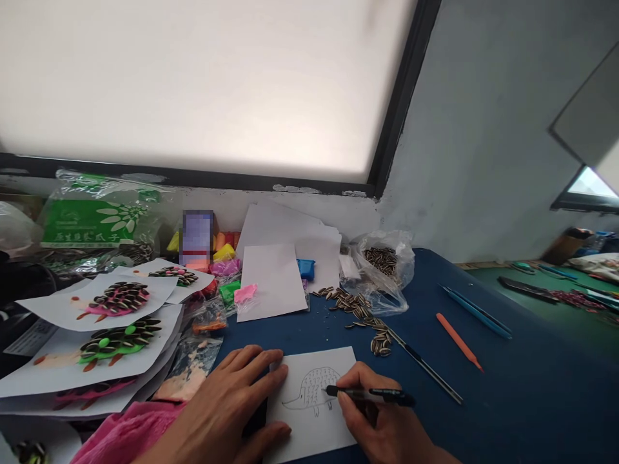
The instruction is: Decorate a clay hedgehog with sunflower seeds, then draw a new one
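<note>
A white sheet of paper (309,438) lies on the blue table in front of me, with a hedgehog drawing (314,388) on it, its body filled with small marks. My right hand (382,419) grips a black pen (372,394), whose tip end is over the hedgehog's body; whether it touches the paper I cannot tell. Spread over the paper's left edge, my left hand (236,406) rests with fingers apart and holds nothing. Beyond the paper are loose sunflower seeds (355,304), and a clear plastic bag (387,264) with more seeds.
Finished seed-and-clay hedgehog pictures (120,348) are stacked at left, near a pink cloth (130,432). Blank paper (271,277) and coloured clay packets (229,293) lie at the back. To the right are a metal rod (425,364), an orange tool (457,339) and blue tweezers (476,310).
</note>
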A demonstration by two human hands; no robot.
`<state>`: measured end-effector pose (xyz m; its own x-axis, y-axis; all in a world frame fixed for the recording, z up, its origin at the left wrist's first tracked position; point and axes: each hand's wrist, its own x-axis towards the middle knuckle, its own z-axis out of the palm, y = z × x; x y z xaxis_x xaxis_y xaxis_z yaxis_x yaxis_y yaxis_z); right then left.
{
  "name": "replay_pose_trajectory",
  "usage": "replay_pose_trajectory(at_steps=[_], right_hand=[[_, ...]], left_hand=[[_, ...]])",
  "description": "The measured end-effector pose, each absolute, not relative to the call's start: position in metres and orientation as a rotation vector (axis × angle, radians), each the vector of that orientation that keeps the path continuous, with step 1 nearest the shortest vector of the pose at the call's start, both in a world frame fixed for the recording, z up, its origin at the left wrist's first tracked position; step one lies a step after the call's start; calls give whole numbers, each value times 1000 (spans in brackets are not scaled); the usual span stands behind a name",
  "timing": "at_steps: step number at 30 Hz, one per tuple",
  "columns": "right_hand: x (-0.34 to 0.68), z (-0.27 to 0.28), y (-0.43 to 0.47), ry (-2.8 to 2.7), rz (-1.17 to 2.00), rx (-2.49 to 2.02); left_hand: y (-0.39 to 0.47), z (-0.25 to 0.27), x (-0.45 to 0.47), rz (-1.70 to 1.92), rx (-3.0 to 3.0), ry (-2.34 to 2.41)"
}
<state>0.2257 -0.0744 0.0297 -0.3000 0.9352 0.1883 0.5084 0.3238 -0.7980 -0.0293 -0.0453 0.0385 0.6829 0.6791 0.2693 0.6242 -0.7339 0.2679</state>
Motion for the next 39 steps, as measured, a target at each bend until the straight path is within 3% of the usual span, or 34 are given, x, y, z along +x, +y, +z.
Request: replay_pose_trajectory(at_steps=[39], right_hand=[[222,33,-75,-1979,774,-1239]], left_hand=[[-46,41,-29,548,2760,1071]])
